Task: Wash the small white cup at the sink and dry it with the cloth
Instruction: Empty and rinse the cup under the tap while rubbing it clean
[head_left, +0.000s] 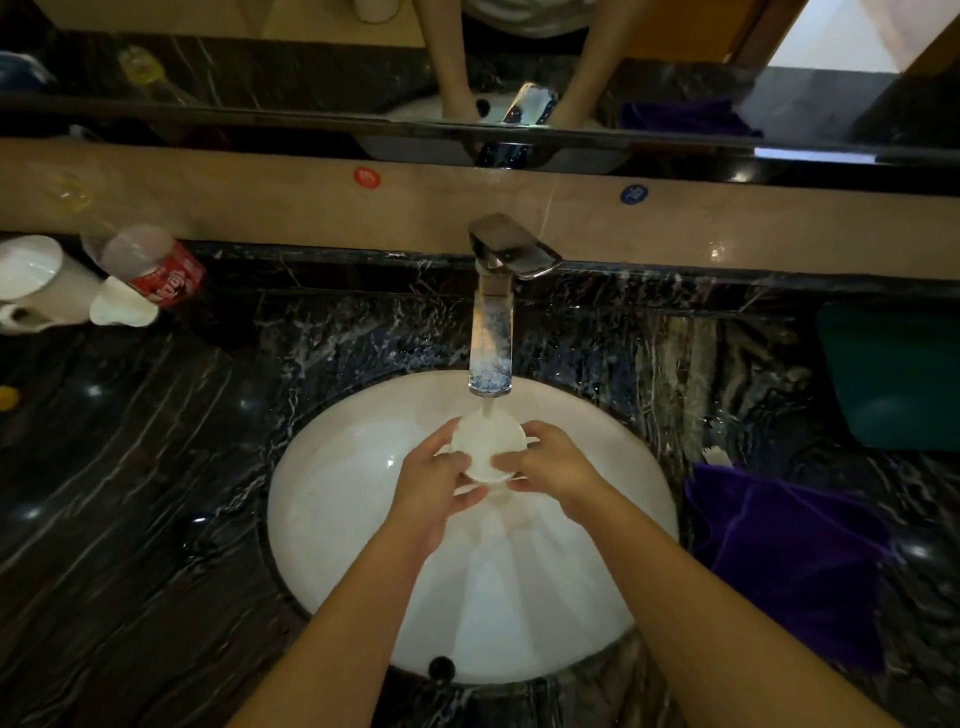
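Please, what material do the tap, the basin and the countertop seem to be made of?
Tap: polished metal, probably chrome-plated, since it gives mirror-like reflections.
Basin: glossy white ceramic, most likely; it shows a bright highlight on a smooth curved wall.
Countertop: polished dark stone, seemingly marble or an imitation, black with white veins and shiny spots of reflected light.

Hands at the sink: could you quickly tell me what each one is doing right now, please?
Left hand: closed on the small white cup, under the tap's stream.
Right hand: closed on the same cup.
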